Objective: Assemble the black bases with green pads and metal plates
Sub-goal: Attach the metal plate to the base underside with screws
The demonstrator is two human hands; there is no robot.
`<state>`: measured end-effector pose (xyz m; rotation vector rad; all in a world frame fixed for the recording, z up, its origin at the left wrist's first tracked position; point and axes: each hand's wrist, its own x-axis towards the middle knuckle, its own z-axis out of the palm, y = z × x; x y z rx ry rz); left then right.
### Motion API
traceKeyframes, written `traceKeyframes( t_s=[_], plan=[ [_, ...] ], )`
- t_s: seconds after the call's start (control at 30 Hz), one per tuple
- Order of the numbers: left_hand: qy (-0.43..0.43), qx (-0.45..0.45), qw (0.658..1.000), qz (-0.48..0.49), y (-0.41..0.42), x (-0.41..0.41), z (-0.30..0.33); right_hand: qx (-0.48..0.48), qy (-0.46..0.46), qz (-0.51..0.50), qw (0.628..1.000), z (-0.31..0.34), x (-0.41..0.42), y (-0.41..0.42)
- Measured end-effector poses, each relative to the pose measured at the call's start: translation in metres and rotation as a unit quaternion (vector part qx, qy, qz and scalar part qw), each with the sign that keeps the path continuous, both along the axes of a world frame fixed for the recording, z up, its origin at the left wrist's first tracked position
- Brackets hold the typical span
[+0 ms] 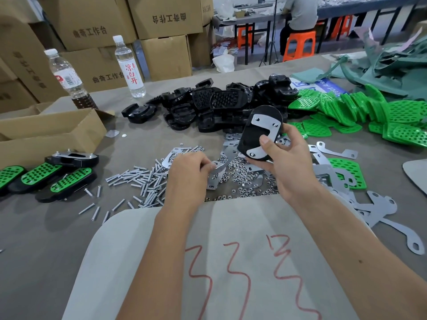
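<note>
Green-padded finished bases [44, 175] lie in a row at far left on the grey table [41, 239], three pad-up, one more [72, 158] flipped behind them showing black underside. Cardboard box [46, 132] just behind those, two water bottles [129, 65] further back. Loose screws [138, 181] scattered left of centre. Left hand [188, 175] sits low over the screw and nut pile, fingers curled, tips pinching something small at the nuts [240, 176]; cannot tell exactly what. Pile of bare black bases [208, 105] at centre back. Right hand [280, 167] holds one black base [258, 132] up off the table, tilted, underside toward camera, thumb on its face, fingers wrapped behind. Metal plate [264, 124] lies on that base, screw heads visible at its corners. Loose metal plates [335, 153] spread right of the hand and toward the near edge. Green pads [346, 107] heaped at right rear, one more [349, 172] among the plates. White sheet with red scribbles [231, 262] under both forearms.
</note>
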<state>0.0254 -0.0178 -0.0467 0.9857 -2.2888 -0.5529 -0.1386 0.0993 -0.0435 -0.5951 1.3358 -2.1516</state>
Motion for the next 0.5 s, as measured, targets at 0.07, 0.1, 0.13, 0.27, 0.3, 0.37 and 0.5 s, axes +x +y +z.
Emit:
traceKeyframes(
  t_s=[0.07,0.1,0.13,0.27,0.3,0.37,0.5],
  plan=[
    [0.039,0.017,0.999,0.019,0.0,0.0,0.001,0.008,-0.005,-0.001,1.0,0.0,0.0,0.0],
    [0.072,0.044,0.996,0.034,0.001,-0.001,0.001,0.012,-0.005,-0.002,1.0,-0.001,0.0,0.0],
    [0.118,0.083,0.988,0.048,0.003,-0.002,0.003,0.016,-0.004,-0.001,1.0,-0.001,0.0,0.0],
    [0.37,0.336,0.864,0.064,0.011,-0.01,0.011,0.039,0.022,0.002,0.999,-0.003,0.004,-0.002],
    [0.414,0.395,0.818,0.065,0.012,-0.011,0.013,0.045,0.027,0.0,0.999,-0.003,0.005,-0.003],
    [0.469,0.488,0.735,0.047,0.013,-0.01,0.017,0.055,0.025,-0.003,0.998,-0.004,0.007,-0.004],
    [0.464,0.539,0.703,-0.009,0.011,-0.004,0.019,0.065,0.018,0.002,0.998,-0.005,0.007,-0.004]
  ],
)
